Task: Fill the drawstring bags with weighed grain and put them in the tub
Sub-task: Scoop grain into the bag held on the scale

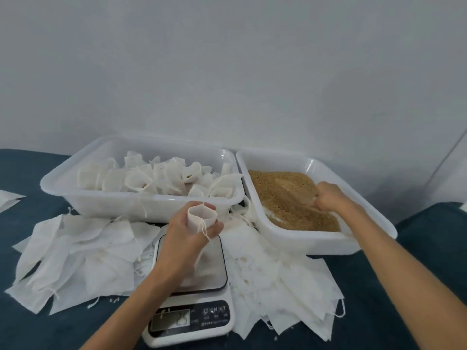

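Head cam: L hand (188, 236) grips an open drawstring bag (202, 217) upright above the scale (190, 286), fingers curled round it, mouth held open, string dangling over the fingers. R hand (328, 197) is down in the grain tub (374, 223), fingers curled round a clear scoop (307, 198) that's partly sunk in the brown grain (290, 195). Filled bags (151, 178) sit packed in the white tub (63, 188) at back left, right beside the grain tub. Flat empty bags (75, 253) lie scattered on the dark blue table (38, 324) both sides of the scale. Scale display too blurred to read.
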`<action>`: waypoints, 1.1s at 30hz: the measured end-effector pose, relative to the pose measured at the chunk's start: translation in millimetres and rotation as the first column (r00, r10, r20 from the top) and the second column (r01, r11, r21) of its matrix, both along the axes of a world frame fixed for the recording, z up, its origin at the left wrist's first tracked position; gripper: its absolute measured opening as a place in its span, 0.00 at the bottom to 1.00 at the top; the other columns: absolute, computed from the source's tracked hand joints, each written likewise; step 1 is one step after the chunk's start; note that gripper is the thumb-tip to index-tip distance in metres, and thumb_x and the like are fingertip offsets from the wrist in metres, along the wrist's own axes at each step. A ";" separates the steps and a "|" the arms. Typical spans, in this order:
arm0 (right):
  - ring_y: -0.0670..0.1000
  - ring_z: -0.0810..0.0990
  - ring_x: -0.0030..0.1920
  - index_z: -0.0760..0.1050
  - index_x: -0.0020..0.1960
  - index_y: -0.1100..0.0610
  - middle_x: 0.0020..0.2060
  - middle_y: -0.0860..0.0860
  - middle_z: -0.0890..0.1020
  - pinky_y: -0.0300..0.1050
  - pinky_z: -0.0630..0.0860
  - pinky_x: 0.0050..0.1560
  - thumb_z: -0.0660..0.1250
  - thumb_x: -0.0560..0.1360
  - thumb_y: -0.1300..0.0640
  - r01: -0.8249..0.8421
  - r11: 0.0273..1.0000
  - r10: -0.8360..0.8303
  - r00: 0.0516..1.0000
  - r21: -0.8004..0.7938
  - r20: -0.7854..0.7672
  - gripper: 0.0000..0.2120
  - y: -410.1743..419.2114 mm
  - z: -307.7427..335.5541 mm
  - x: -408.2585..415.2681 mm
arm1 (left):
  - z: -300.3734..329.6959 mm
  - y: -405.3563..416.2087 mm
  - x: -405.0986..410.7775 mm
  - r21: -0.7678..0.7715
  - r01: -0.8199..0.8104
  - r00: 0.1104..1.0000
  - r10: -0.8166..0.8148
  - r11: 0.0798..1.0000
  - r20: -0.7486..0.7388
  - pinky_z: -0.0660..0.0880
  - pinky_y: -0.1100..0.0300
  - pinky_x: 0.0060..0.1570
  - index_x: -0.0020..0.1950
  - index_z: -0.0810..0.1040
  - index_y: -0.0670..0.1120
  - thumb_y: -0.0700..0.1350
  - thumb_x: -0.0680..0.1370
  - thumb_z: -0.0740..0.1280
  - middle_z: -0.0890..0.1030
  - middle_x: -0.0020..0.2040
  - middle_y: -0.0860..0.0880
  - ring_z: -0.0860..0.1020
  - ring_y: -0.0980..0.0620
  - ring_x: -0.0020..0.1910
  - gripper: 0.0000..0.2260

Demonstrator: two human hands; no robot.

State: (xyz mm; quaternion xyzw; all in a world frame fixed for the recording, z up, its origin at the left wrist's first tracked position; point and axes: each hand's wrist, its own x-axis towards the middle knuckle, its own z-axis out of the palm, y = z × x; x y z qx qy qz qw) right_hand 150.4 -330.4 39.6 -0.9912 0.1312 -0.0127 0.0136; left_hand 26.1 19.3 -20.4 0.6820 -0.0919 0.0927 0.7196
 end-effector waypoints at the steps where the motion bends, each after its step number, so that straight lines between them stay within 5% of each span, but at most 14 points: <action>1: 0.48 0.68 0.32 0.61 0.34 0.54 0.32 0.50 0.70 0.41 0.62 0.29 0.67 0.79 0.61 -0.003 1.000 0.003 1.000 0.014 -0.002 0.19 -1.8 0.5 -2.7 | 0.3 -0.1 0.0 -0.002 0.001 1.000 -0.001 1.000 0.003 0.77 0.52 0.41 0.48 0.81 0.54 0.49 0.68 0.77 0.84 0.41 0.51 0.80 0.56 0.39 0.11; 6: 0.46 0.78 0.40 0.76 0.40 0.55 0.41 0.51 0.81 0.39 0.70 0.37 0.73 0.76 0.62 -0.091 0.946 0.067 0.994 0.311 0.087 0.08 2.9 13.7 -13.1 | 1.8 0.6 1.3 0.006 -0.025 1.000 0.025 1.000 0.006 0.76 0.52 0.41 0.49 0.82 0.55 0.49 0.68 0.77 0.85 0.45 0.44 0.80 0.53 0.40 0.11; 10: 0.50 0.84 0.53 0.82 0.51 0.56 0.47 0.51 0.87 0.51 0.76 0.63 0.76 0.73 0.62 -0.305 0.779 0.299 0.949 0.548 0.103 0.08 24.1 33.8 -23.3 | 1.0 3.5 6.2 0.001 -0.041 0.999 0.041 0.999 -0.004 0.76 0.56 0.40 0.49 0.82 0.54 0.49 0.68 0.77 0.85 0.45 0.44 0.80 0.54 0.41 0.12; 12: 0.46 0.84 0.54 0.83 0.53 0.53 0.49 0.47 0.87 0.53 0.75 0.67 0.78 0.71 0.58 -0.390 0.710 0.414 0.905 0.586 0.100 0.11 43.8 42.8 -29.7 | -0.2 3.9 7.8 0.019 -0.045 0.999 0.046 0.999 -0.004 0.77 0.57 0.39 0.51 0.82 0.51 0.49 0.68 0.77 0.85 0.44 0.46 0.80 0.56 0.40 0.13; 15: 0.45 0.83 0.57 0.84 0.53 0.46 0.52 0.42 0.86 0.57 0.74 0.67 0.80 0.63 0.42 -0.472 0.678 0.511 0.854 0.564 0.101 0.21 78.5 51.4 -37.3 | -2.5 4.1 9.2 0.074 -0.060 0.998 0.060 0.995 0.011 0.78 0.62 0.37 0.52 0.81 0.50 0.44 0.72 0.80 0.84 0.42 0.53 0.80 0.59 0.38 0.13; 19: 0.41 0.83 0.57 0.84 0.55 0.51 0.53 0.44 0.86 0.51 0.78 0.65 0.81 0.68 0.59 -0.523 0.562 0.535 0.821 0.641 0.200 0.16 106.5 54.8 -42.8 | -2.0 7.1 9.5 0.126 -0.097 0.995 0.098 0.987 0.000 0.79 0.58 0.37 0.52 0.81 0.52 0.49 0.69 0.78 0.84 0.44 0.53 0.81 0.58 0.39 0.14; 25: 0.31 0.79 0.50 0.85 0.49 0.43 0.47 0.37 0.85 0.35 0.71 0.50 0.81 0.66 0.57 -0.635 0.586 0.551 0.767 0.503 0.327 0.14 116.5 64.7 -54.7 | -8.6 8.1 13.4 0.207 -0.108 0.993 0.116 0.972 -0.027 0.81 0.53 0.44 0.54 0.81 0.53 0.54 0.68 0.77 0.85 0.46 0.54 0.83 0.51 0.45 0.17; 30: 0.25 0.75 0.48 0.85 0.45 0.39 0.46 0.35 0.84 0.32 0.66 0.47 0.82 0.65 0.56 -0.659 0.641 0.585 0.751 0.393 0.306 0.15 110.1 69.0 -55.1 | -11.5 9.6 14.5 0.175 -0.080 0.997 0.082 0.981 -0.004 0.78 0.63 0.39 0.49 0.82 0.55 0.51 0.70 0.78 0.85 0.43 0.55 0.83 0.55 0.42 0.11; 33: 0.27 0.76 0.48 0.84 0.45 0.38 0.46 0.35 0.83 0.33 0.67 0.48 0.82 0.65 0.56 -0.651 0.671 0.598 0.758 0.355 0.260 0.16 107.9 70.1 -55.1 | -10.7 9.3 14.5 0.149 -0.065 0.998 0.068 0.987 -0.014 0.79 0.60 0.36 0.48 0.82 0.52 0.49 0.71 0.78 0.85 0.42 0.53 0.82 0.56 0.40 0.09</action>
